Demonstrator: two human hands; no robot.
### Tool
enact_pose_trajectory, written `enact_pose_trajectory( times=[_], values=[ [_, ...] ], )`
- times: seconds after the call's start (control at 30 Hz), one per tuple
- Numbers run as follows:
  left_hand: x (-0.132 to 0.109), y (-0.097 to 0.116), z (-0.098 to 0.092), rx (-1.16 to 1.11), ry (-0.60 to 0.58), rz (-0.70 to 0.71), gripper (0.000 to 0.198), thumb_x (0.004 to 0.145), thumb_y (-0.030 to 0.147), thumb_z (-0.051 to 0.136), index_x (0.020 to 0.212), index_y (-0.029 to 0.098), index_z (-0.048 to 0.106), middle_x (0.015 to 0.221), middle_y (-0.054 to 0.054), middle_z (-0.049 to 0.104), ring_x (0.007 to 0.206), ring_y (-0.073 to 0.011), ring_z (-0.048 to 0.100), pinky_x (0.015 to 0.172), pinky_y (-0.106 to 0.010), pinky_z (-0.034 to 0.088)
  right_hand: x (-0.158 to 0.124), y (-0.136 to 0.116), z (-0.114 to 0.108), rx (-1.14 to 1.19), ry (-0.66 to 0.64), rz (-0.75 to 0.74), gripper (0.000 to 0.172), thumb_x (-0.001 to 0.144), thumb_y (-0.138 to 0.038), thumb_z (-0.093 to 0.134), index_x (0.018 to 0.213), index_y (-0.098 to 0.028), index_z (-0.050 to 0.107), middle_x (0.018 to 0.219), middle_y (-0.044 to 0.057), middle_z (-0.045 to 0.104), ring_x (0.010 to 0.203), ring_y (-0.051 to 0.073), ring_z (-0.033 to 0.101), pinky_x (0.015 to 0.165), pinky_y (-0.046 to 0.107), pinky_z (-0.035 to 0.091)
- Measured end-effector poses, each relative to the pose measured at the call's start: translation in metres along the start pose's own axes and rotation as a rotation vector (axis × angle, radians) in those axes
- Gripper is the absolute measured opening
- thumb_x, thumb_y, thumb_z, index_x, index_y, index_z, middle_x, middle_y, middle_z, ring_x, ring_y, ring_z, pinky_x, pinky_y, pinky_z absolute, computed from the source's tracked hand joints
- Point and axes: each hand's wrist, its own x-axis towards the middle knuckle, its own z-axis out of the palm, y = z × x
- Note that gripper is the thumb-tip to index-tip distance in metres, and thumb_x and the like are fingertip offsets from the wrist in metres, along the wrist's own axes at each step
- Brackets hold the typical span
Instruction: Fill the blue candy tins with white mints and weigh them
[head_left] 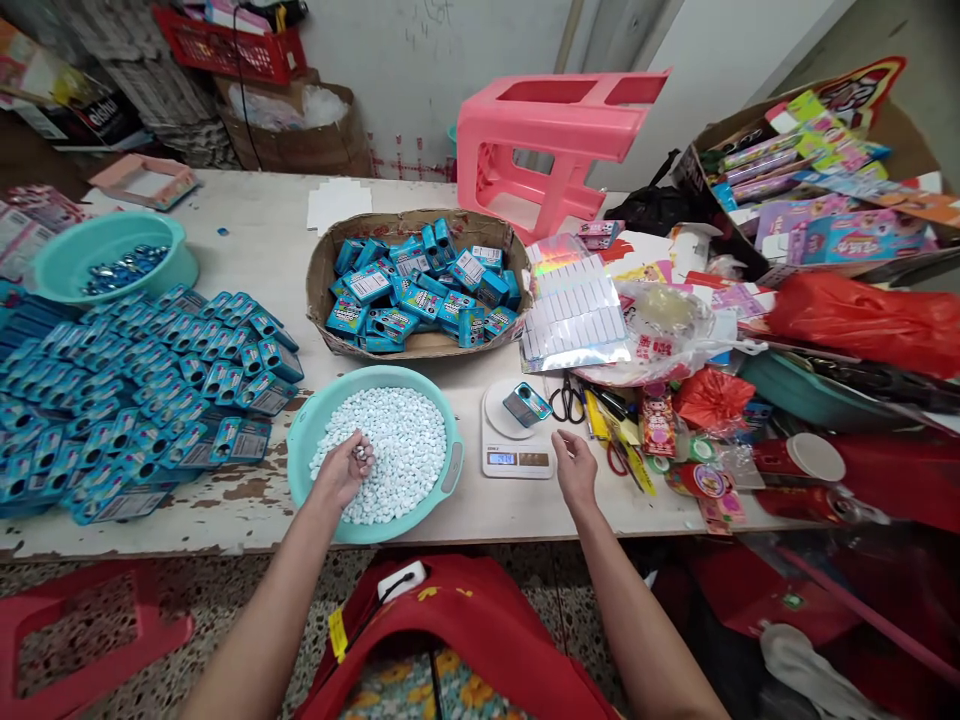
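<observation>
My left hand (346, 470) is over a turquoise basin (298, 470) full of small white candies (405, 440). Its fingers are curled around a few of the candies. To the right, a small white digital scale (517, 462) has a lit display and carries one small blue box (526, 404), tilted on its round pan. Just right of the scale, my right hand (576, 465) hovers with thumb and fingers slightly apart and nothing visible in it. Black-handled scissors (568, 400) lie behind that hand.
Many blue boxes (150, 390) stand in rows at left, beside a second basin (180, 255) of shiny blue pieces. A cardboard tray (420, 347) of blue boxes sits behind the candies. A pink stool (555, 120) rests on the table. Clutter and a red bag (862, 320) fill the right.
</observation>
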Motion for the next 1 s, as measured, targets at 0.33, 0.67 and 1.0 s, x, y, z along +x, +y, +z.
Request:
enact_pose_trajectory(
  times=[0.33,0.67,1.0],
  values=[
    [-0.004,-0.009,0.013,-0.087,0.08,-0.138,0.023,0.086,0.029,0.055,0.07,0.015,0.049,0.053,0.001,0.05,0.038,-0.0053,0.044,0.031,-0.013,0.024,0.037,-0.029,0.047,0.035,-0.053,-0.103,0.063,0.061,-0.051,0.073,0.111,-0.014,0.06,0.105,0.011,0.065,0.092,0.025,0.06,0.08,0.041,0.05],
    [-0.045,0.034,0.077,-0.191,-0.047,0.174,0.039,0.081,0.047,0.061,0.062,0.018,0.042,0.046,0.007,0.039,0.034,-0.0035,0.034,0.034,-0.015,0.02,-0.05,-0.147,0.057,0.063,-0.388,-0.477,0.033,0.077,-0.041,0.067,0.104,-0.022,0.062,0.097,0.007,0.064,0.09,0.023,0.059,0.08,0.037,0.049],
    [-0.055,0.042,0.097,-0.041,-0.019,0.616,0.042,0.083,0.046,0.055,0.055,0.015,0.055,0.049,0.0,0.056,0.055,-0.014,0.062,0.059,-0.024,0.045,-0.118,-0.177,0.119,-0.055,-0.513,-0.521,0.032,0.076,-0.033,0.071,0.104,-0.021,0.06,0.099,0.008,0.064,0.095,0.025,0.059,0.082,0.036,0.047]
  ],
)
